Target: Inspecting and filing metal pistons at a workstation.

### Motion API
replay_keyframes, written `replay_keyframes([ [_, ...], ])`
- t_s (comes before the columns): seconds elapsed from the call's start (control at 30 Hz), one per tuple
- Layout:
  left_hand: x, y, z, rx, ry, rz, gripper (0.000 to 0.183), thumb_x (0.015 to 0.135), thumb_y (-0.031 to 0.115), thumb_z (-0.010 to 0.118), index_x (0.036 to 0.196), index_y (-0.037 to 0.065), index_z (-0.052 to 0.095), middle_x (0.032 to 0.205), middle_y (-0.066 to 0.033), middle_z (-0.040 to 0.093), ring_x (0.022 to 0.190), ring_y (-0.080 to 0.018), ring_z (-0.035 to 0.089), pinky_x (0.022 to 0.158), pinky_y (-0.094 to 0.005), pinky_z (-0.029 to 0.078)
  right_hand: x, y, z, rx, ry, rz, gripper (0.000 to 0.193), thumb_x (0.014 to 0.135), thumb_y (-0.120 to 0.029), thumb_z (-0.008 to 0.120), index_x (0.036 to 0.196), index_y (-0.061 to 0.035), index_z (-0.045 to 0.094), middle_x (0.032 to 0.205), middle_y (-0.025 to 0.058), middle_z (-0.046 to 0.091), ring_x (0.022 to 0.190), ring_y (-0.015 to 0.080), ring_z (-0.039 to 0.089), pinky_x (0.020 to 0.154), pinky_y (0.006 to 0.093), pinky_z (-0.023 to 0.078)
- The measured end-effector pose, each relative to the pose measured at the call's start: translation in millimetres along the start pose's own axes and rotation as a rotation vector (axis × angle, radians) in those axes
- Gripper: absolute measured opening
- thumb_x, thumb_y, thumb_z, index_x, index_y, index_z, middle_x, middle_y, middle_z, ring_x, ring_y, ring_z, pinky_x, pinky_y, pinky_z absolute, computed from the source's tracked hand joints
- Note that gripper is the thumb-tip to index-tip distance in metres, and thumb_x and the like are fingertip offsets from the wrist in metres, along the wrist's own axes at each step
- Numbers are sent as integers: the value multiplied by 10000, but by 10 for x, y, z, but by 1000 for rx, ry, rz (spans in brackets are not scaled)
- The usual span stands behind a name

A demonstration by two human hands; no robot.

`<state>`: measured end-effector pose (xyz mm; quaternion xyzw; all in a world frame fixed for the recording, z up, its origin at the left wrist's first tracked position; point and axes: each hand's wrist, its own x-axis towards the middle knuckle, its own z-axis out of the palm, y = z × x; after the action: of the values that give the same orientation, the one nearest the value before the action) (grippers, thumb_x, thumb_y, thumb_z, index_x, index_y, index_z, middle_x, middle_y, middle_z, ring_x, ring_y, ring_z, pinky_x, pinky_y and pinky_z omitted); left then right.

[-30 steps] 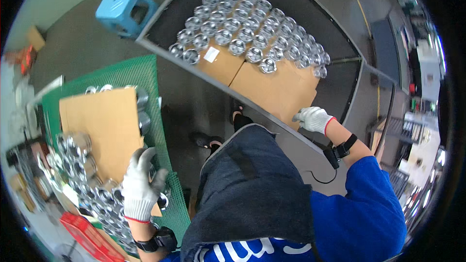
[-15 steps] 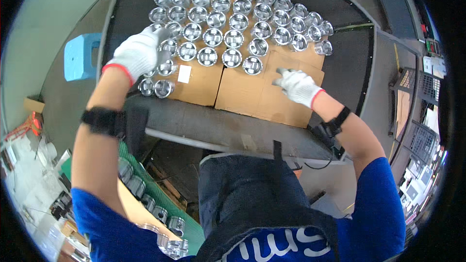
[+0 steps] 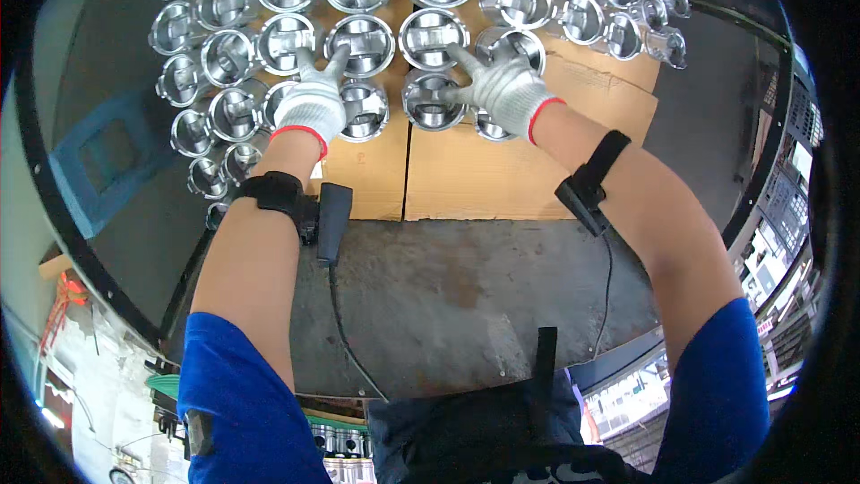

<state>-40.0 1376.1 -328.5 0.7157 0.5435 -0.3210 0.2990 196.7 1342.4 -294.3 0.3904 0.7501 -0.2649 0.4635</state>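
Dark table [image 3: 430, 278]: surface runs along the cardboard's [image 3: 524, 175] near edge. Blue stool [image 3: 100, 157]: off to the cardboard's left. Left hand [image 3: 312, 100], white-gloved: above the cardboard's far left part, fingers spread apart. Right hand [image 3: 506, 94], white-gloved: above its far middle, thumb and fingers apart. Shiny metal cups [image 3: 436, 34]: rows across its far part, several beneath both hands.

White gloves [image 3: 312, 109], blue sleeves [image 3: 242, 394], seemingly dark apron [image 3: 475, 426].
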Motion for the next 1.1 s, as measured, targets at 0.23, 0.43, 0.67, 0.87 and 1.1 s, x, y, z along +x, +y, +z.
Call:
replay_keyframes([
  [0.23, 251, -50, 193, -45, 32, -97, 515, 807, 25, 586, 1280, 214, 513, 1491, -229, 223, 1203, -391, 535, 912, -443, 521, 321, -41, 335, 159, 183, -23, 542, 811, -103, 630, 1250, -417, 584, 1444, 113, 339, 1153, 444, 529, 930, 455, 517],
  [0.43, 205, -191, 455, -154, 298, 9, 600, 714, 78, 700, 1280, 205, 549, 1365, -262, 372, 1137, -424, 549, 927, -443, 499, 454, -110, 461, 30, 261, 31, 417, 824, -234, 662, 1230, -320, 614, 1338, 118, 452, 1185, 408, 520, 909, 514, 494],
  [0.67, -81, -144, 320, -177, 151, 49, 419, 797, 94, 623, 1199, 212, 613, 1205, -258, 526, 1039, -419, 596, 868, -469, 504, 271, -126, 639, 254, 246, 128, 374, 884, -183, 575, 1234, -312, 600, 1303, 168, 475, 907, 355, 669, 714, 420, 549],
  [0.87, -1293, -293, 154, -368, 134, 117, 433, 765, 68, 625, 1177, 201, 624, 1120, -209, 622, 1003, -382, 622, 839, -461, 515, -929, -308, 878, 544, 287, 49, 354, 782, -109, 629, 1112, -232, 662, 1364, 197, 432, 1008, 337, 620, 798, 401, 551],
  [1.1, -3461, 179, -606, -552, 535, 233, 393, 660, 13, 609, 1015, 167, 679, 1160, -257, 503, 925, -422, 594, 751, -437, 529, -2338, -241, 1584, 742, 264, 136, 522, 793, -136, 651, 1296, -175, 514, 1094, 195, 608, 987, 336, 607, 846, 407, 491],
])
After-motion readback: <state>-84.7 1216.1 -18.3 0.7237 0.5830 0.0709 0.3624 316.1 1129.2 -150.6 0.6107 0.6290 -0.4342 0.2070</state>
